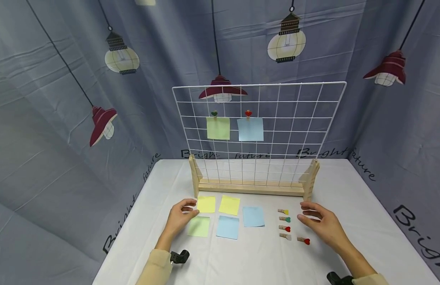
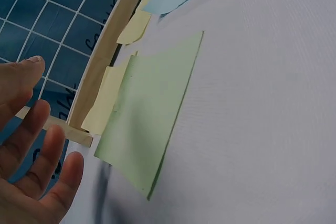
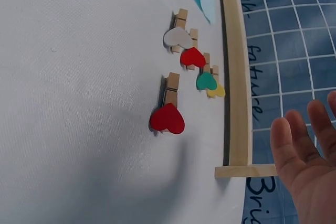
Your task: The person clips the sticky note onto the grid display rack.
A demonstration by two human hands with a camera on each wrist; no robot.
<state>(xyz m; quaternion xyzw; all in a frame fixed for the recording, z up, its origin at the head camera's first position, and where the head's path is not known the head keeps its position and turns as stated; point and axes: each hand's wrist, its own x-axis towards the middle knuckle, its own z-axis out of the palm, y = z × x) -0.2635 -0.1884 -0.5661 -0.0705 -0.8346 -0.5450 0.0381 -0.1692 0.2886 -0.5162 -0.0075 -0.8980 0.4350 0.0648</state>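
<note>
My left hand [image 1: 181, 218], fingers loosely bent and holding nothing, hovers beside a yellow sticky note [image 1: 206, 204] and a green sticky note [image 2: 149, 108]. Another yellow note [image 1: 229, 205] and two blue notes [image 1: 227, 227] lie to their right. My right hand [image 1: 321, 223] is also bare, right of several small wooden clothespins with hearts: yellow [image 1: 283, 211], green [image 3: 207, 81], red [image 3: 193, 57] and white [image 3: 178, 37]. A separate red-heart clothespin [image 3: 168, 118] lies nearest that hand. On the white wire grid [image 1: 291, 118], heart clothespins hold a green note [image 1: 218, 128] and a blue note [image 1: 250, 129].
The grid stands in a wooden base [image 1: 252, 187] at the back of the table with a white cloth [image 1: 255, 257]. Behind hangs a grey-blue curtain [image 1: 163, 59] printed with lamps. Black wrist camera mounts [image 1: 180, 257] sit on both forearms.
</note>
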